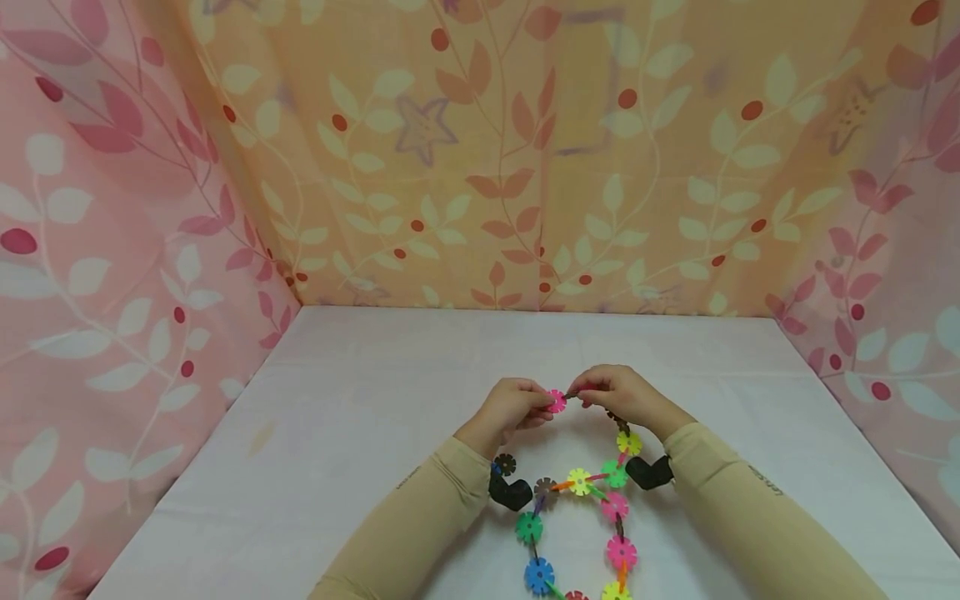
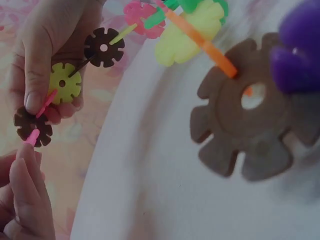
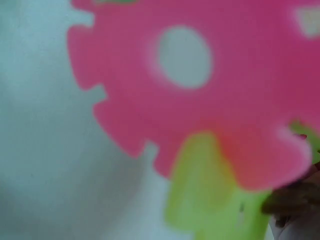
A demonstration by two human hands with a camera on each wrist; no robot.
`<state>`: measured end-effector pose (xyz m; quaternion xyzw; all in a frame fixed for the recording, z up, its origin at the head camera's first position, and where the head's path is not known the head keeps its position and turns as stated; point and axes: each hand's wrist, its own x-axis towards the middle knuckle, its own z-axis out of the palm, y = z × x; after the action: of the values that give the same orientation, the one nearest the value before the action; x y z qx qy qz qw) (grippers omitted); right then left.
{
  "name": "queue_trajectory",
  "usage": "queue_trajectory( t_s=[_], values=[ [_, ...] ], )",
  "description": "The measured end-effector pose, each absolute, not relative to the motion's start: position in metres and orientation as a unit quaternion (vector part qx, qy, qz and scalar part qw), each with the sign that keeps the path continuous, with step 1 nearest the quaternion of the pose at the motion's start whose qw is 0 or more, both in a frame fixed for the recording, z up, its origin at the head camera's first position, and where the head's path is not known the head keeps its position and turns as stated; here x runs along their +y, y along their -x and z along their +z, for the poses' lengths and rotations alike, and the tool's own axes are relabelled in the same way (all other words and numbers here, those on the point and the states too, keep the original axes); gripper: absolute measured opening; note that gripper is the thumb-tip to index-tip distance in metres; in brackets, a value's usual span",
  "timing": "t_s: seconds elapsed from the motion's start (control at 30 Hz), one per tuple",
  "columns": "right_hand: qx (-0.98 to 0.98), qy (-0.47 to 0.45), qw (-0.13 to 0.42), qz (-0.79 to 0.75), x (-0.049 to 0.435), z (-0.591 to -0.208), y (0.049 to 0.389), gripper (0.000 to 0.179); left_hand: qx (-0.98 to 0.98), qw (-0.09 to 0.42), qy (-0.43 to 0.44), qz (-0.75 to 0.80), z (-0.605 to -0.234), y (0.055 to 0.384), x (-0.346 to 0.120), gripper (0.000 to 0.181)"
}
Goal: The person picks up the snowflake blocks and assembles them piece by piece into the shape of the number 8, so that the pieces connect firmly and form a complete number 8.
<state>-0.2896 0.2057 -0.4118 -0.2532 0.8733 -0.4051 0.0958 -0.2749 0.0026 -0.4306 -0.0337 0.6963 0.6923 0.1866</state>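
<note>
Colourful notched plastic discs, slotted edge to edge, form a looping chain in front of me. My left hand (image 1: pixel 512 410) pinches a pink notched disc (image 1: pixel 557 401) at the far side of the loop. Facing it, my right hand (image 1: pixel 621 393) holds a brown notched disc (image 2: pixel 32 127) with its thumb flat on it. These two discs meet at their edges in the left wrist view. From the right hand a yellow disc (image 2: pixel 64 84) and another brown disc (image 2: pixel 104 47) trail on. A large pink disc (image 3: pixel 125 75) with a yellow-green disc (image 3: pixel 215 205) slotted in fills the right wrist view.
The chain's lower loop, with a blue disc (image 1: pixel 539 576) and a green disc (image 1: pixel 528 527), runs toward me on the white tabletop (image 1: pixel 337 467). A loose-looking end with a dark disc (image 1: pixel 506 464) lies by the left wrist. Patterned cloth walls (image 1: pixel 480 167) enclose the table.
</note>
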Motion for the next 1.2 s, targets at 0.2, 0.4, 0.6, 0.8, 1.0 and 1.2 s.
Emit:
queue_trajectory(
  t_s=[0.2, 0.4, 0.6, 0.8, 1.0, 1.2],
  values=[
    [0.875, 0.252, 0.09, -0.404, 0.204, -0.413, 0.293, 0.012, 0.669, 0.176, 0.051, 0.721, -0.432, 0.274, 0.007, 0.007],
    [0.872, 0.228, 0.089, -0.424, 0.202, -0.411, 0.293, 0.013, 0.638, 0.158, 0.065, 0.751, -0.431, 0.272, 0.01, 0.006],
    [0.871, 0.247, 0.083, -0.416, 0.2, -0.408, 0.291, 0.013, 0.647, 0.165, 0.043, 0.743, -0.43, 0.272, 0.007, 0.007],
    [0.879, 0.25, 0.091, -0.395, 0.202, -0.409, 0.291, 0.015, 0.681, 0.178, 0.016, 0.71, -0.426, 0.276, -0.009, 0.018],
    [0.872, 0.256, 0.081, -0.409, 0.2, -0.408, 0.29, 0.015, 0.713, 0.161, -0.018, 0.682, -0.422, 0.278, -0.015, 0.02],
    [0.862, 0.325, 0.057, -0.385, 0.194, -0.407, 0.29, 0.01, 0.735, 0.152, -0.044, 0.66, -0.423, 0.276, -0.008, 0.014]
  ],
)
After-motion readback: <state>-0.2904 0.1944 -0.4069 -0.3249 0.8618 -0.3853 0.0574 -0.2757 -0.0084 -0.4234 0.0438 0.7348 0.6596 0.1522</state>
